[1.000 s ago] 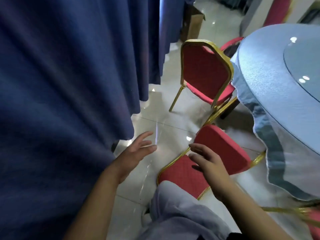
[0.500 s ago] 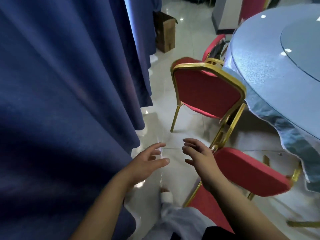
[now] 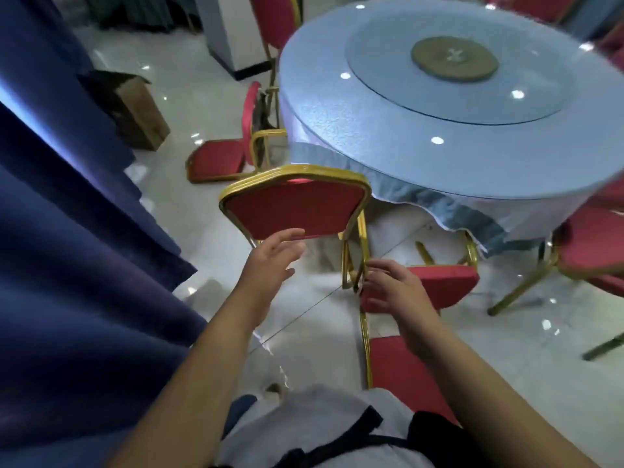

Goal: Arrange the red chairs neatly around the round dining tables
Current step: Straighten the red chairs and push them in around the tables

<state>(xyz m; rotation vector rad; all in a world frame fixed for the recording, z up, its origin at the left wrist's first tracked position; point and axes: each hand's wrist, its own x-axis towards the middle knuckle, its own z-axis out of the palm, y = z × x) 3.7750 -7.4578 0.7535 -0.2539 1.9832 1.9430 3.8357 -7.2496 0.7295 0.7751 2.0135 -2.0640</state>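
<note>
My view has swung up to the round counter [image 3: 439, 157]; my left hand [image 3: 270, 261] and right hand [image 3: 395, 292], both open and empty, now reach the upright red chair [image 3: 293, 211] beside it.

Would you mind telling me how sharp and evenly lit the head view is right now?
Head view: soft motion blur throughout, worst at the right edge; wide-angle bending of the round table; ceiling-light glare spots on its glass turntable and glossy floor; curtain side dark.
</note>
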